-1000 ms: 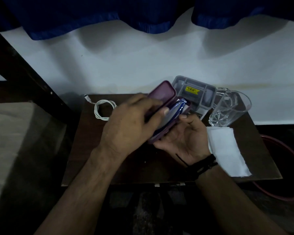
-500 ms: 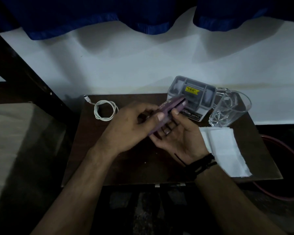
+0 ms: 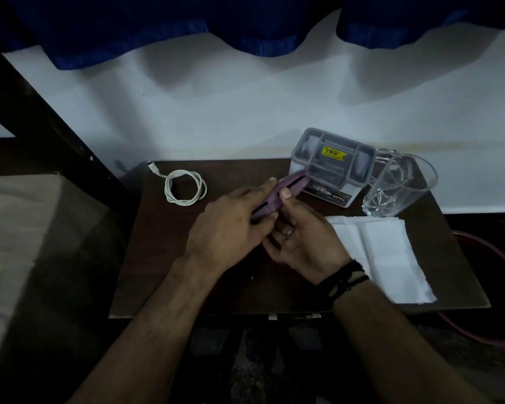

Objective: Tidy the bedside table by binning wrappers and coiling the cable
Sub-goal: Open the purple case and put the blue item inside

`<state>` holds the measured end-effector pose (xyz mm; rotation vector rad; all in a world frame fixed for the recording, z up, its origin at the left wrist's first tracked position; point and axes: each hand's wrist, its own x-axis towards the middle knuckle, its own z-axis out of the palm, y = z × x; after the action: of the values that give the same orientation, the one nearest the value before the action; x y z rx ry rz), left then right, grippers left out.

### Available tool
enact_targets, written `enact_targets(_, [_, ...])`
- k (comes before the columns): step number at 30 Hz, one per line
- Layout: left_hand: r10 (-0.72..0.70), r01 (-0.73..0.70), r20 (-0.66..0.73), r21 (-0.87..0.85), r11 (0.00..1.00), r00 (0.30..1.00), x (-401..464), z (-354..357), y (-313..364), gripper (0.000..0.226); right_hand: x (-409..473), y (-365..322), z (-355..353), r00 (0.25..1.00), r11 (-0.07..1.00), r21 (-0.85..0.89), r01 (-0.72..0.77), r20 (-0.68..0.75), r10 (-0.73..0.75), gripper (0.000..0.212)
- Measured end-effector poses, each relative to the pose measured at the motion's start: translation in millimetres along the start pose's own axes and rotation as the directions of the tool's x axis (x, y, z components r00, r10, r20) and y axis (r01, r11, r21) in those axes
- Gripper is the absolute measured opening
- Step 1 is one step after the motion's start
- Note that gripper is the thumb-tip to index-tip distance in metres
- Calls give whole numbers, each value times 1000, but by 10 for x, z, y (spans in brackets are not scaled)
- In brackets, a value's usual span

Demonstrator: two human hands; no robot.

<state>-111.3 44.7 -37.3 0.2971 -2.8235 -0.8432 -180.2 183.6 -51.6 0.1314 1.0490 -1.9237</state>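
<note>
Over the middle of the dark wooden bedside table (image 3: 158,275) both hands hold a purple hinged case (image 3: 289,186), which is nearly closed with a thin dark gap along its edge. My left hand (image 3: 231,228) wraps over its near end from the left, fingers curled on top. My right hand (image 3: 301,240) cups it from below, thumb pressing on the lid. A white cable (image 3: 184,188) lies coiled at the table's back left, its plug pointing to the corner. No wrapper shows.
A grey lidded plastic box (image 3: 333,167) with a yellow sticker stands at the back, just behind the case. A clear glass (image 3: 397,188) stands to its right. A folded white tissue (image 3: 385,258) lies on the right side. A reddish basin rim (image 3: 496,263) sits on the floor right.
The case stood wide open with something blue inside a second ago. Its lid has come down and it is now almost closed, lowered toward the table between both hands.
</note>
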Motion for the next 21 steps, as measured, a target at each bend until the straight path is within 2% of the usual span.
enact_targets(3, [-30, 32, -41, 40, 999, 999, -12, 3, 21, 66, 25, 37, 18, 999, 995, -94, -34, -42, 30, 23])
enact_targets(6, [-56, 56, -53, 7, 998, 997, -7, -1, 20, 70, 27, 55, 51, 996, 983, -173, -61, -76, 48, 24])
enact_targets(11, [-41, 73, 197, -158, 985, 980, -5, 14, -40, 99, 32, 45, 96, 974, 989, -124, -86, -218, 57, 28])
enact_targets(16, [0, 54, 257, -204, 977, 966, -5, 64, -56, 75, 58, 61, 112, 969, 982, -138, -128, -230, 94, 29])
enact_targets(19, [-14, 33, 136, -140, 990, 991, -3, 104, -125, 54, 70, 59, 118, 967, 978, -145, -153, -225, 118, 19])
enact_targets(21, [-41, 44, 65, -51, 998, 997, -11, 146, -184, 47, 80, 73, 118, 969, 973, -175, -151, -222, 111, 23])
